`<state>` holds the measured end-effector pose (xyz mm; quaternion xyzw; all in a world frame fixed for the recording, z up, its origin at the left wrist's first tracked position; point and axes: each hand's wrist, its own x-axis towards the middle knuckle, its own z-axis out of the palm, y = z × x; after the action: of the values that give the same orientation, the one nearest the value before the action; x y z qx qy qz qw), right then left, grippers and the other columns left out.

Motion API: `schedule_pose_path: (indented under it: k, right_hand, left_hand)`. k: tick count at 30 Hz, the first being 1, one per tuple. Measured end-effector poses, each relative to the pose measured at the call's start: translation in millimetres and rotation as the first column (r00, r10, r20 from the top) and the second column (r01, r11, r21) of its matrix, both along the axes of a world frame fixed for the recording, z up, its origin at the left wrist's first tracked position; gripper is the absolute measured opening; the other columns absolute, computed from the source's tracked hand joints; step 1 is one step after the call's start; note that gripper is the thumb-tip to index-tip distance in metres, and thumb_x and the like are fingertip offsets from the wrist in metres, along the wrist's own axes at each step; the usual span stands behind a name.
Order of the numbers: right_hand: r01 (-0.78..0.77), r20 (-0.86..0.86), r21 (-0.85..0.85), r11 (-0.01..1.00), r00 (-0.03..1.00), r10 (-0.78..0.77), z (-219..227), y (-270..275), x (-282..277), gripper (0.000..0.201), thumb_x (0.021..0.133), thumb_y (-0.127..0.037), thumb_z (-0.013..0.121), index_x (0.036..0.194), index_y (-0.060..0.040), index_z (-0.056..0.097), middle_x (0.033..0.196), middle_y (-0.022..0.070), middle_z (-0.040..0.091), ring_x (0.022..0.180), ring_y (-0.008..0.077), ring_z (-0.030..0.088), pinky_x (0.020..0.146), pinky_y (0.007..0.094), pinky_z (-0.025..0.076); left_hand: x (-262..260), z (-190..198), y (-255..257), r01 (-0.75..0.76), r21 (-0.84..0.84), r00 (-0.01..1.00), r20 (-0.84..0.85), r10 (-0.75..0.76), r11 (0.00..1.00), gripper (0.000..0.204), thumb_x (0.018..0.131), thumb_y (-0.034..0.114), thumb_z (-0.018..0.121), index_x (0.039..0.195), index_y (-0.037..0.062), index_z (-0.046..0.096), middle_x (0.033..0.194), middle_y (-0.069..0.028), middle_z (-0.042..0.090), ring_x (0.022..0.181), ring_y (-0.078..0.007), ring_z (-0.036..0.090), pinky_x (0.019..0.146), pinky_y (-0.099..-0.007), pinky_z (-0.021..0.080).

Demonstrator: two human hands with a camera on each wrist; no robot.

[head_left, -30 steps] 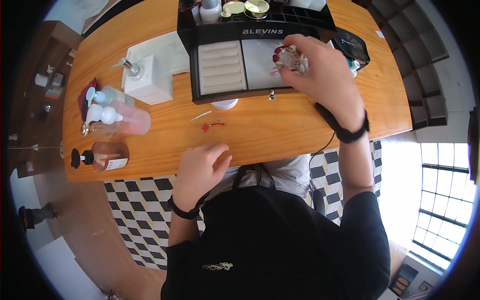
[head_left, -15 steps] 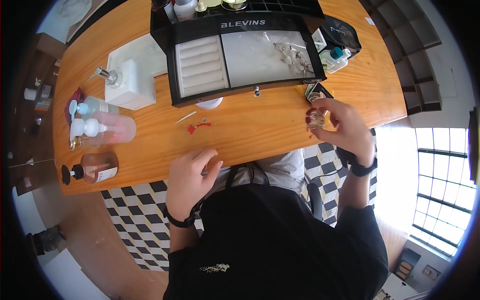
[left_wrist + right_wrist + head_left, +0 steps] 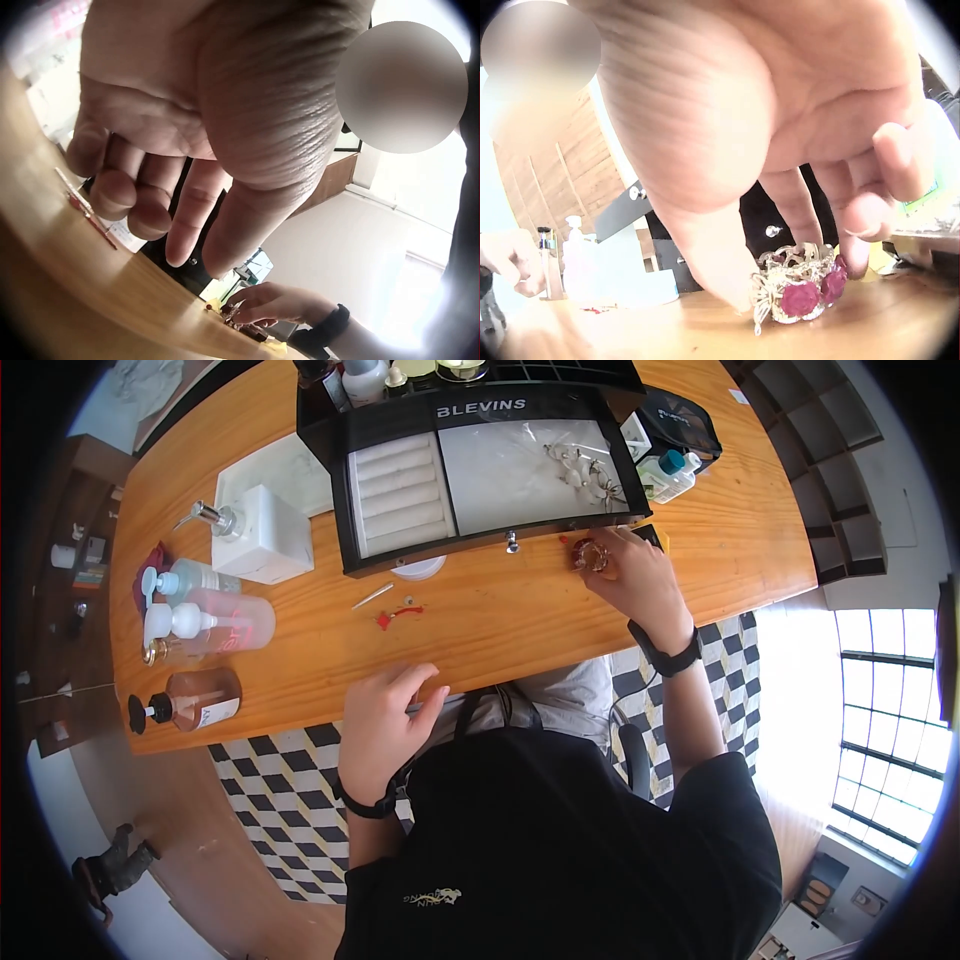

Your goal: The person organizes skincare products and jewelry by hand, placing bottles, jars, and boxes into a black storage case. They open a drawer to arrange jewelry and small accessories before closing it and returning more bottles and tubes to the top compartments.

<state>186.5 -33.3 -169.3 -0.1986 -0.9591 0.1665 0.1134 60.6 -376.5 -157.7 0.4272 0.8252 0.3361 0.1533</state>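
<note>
My right hand (image 3: 645, 580) pinches an ornate silvery bracelet with dark red roses (image 3: 801, 298) between thumb and fingers. The bracelet is right at the wooden table top, just in front of the black jewellery box's drawer (image 3: 490, 550). My left hand (image 3: 385, 715) is held at the table's front edge with relaxed fingers and nothing in it. Beyond it lies a small red ornament (image 3: 400, 617) beside a thin white stick (image 3: 373, 596). Inside the pulled-out drawer are ring rolls (image 3: 402, 490) and, to the right, silvery jewellery (image 3: 585, 472).
Pump bottles stand at the left: a pink one (image 3: 235, 622), a brown one (image 3: 200, 700) and a white square dispenser (image 3: 270, 535). A round white lid (image 3: 420, 569) shows under the drawer front. Small bottles (image 3: 668, 477) and a black case (image 3: 680, 425) stand right of the box.
My right hand has carried the bracelet from over the drawer out to the table's right side, then left and in towards the drawer front. My left hand stays nearly still.
</note>
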Motion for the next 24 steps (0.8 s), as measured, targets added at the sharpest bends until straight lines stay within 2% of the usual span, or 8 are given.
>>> schedule_pose_path:
  k: [7, 10, 13, 16, 18, 19, 22, 24]
  right_hand:
    - [-0.104, 0.024, -0.098, 0.99, 0.994, 0.107, 58, -9, 12, 0.035, 0.087, -0.025, 0.084, 0.116, -0.0065, 0.077, 0.096, 0.0159, 0.075, 0.088, 0.038, 0.073, 0.079, 0.0462, 0.058]
    - [-0.302, -0.038, -0.267, 0.915, 0.952, 0.303, 95, 1, 6, 0.038, 0.088, -0.025, 0.084, 0.119, -0.0052, 0.078, 0.09, 0.0137, 0.073, 0.075, 0.0267, 0.068, 0.068, 0.0356, 0.053]
    - [-0.181, -0.051, -0.118, 0.976, 0.983, 0.176, 117, 16, -25, 0.034, 0.088, -0.026, 0.085, 0.115, -0.0046, 0.079, 0.087, 0.0136, 0.073, 0.076, 0.0298, 0.07, 0.069, 0.0375, 0.053]
    - [-0.233, 0.042, 0.15, 0.961, 0.973, 0.229, 113, 36, -57, 0.034, 0.088, -0.026, 0.085, 0.113, -0.0044, 0.078, 0.089, 0.0159, 0.075, 0.08, 0.0347, 0.073, 0.073, 0.0417, 0.056]
    - [-0.335, 0.144, 0.359, 0.871, 0.942, 0.303, 103, 39, -69, 0.032, 0.086, -0.026, 0.085, 0.109, -0.0037, 0.077, 0.092, 0.0187, 0.076, 0.087, 0.0392, 0.074, 0.079, 0.046, 0.058]
    - [-0.335, 0.264, 0.31, 0.89, 0.929, 0.258, 109, 34, -76, 0.032, 0.084, -0.025, 0.085, 0.106, -0.0037, 0.077, 0.094, 0.0192, 0.077, 0.09, 0.0396, 0.074, 0.082, 0.0476, 0.058]
    - [-0.376, 0.271, 0.306, 0.874, 0.915, 0.299, 106, 41, -81, 0.029, 0.084, -0.024, 0.085, 0.102, -0.0036, 0.075, 0.094, 0.0187, 0.077, 0.091, 0.039, 0.075, 0.081, 0.0474, 0.058]
    - [-0.384, 0.261, 0.305, 0.872, 0.914, 0.311, 102, 43, -81, 0.029, 0.084, -0.022, 0.085, 0.104, -0.0042, 0.074, 0.094, 0.0183, 0.077, 0.091, 0.0388, 0.075, 0.08, 0.0472, 0.058]
  left_hand:
    - [-1, 0, 0, 0.006, 0.001, 1.0, 0.004, -0.006, 1.0, 0.02, 0.092, 0.016, 0.081, 0.105, 0.0028, 0.075, 0.081, -0.0141, 0.07, 0.068, -0.0331, 0.068, 0.061, -0.0424, 0.05]
    - [-1, -3, 1, 0.01, 0.0, 1.0, 0.006, -0.01, 1.0, 0.02, 0.092, 0.016, 0.081, 0.105, 0.0026, 0.075, 0.079, -0.0137, 0.068, 0.066, -0.032, 0.066, 0.06, -0.0421, 0.049]
    - [1, -5, 3, -0.001, 0.077, 1.0, -0.008, 0.002, 0.997, 0.021, 0.089, 0.013, 0.083, 0.106, 0.0015, 0.076, 0.069, -0.0105, 0.057, 0.059, -0.0261, 0.055, 0.056, -0.0372, 0.043]
    - [2, -3, 1, -0.012, 0.067, 1.0, 0.004, 0.012, 0.998, 0.021, 0.089, 0.012, 0.083, 0.106, 0.0015, 0.076, 0.069, -0.01, 0.057, 0.06, -0.0251, 0.056, 0.056, -0.0365, 0.043]
    - [3, -5, -1, -0.024, 0.073, 1.0, 0.02, 0.023, 0.997, 0.021, 0.089, 0.012, 0.083, 0.106, 0.0016, 0.076, 0.069, -0.0096, 0.057, 0.06, -0.024, 0.056, 0.056, -0.0358, 0.044]
    - [3, -5, -3, -0.022, 0.074, 1.0, 0.019, 0.021, 0.997, 0.021, 0.089, 0.012, 0.083, 0.106, 0.0016, 0.076, 0.069, -0.0096, 0.057, 0.06, -0.024, 0.056, 0.056, -0.0358, 0.044]
    - [3, -6, -5, -0.034, 0.064, 0.999, 0.027, 0.032, 0.997, 0.021, 0.089, 0.013, 0.083, 0.106, 0.0016, 0.076, 0.069, -0.0095, 0.057, 0.059, -0.0235, 0.056, 0.056, -0.0354, 0.044]
    - [3, -5, -5, -0.045, 0.019, 0.998, 0.037, 0.044, 0.999, 0.021, 0.09, 0.018, 0.083, 0.104, 0.004, 0.076, 0.073, -0.0124, 0.063, 0.064, -0.0319, 0.062, 0.059, -0.0424, 0.047]
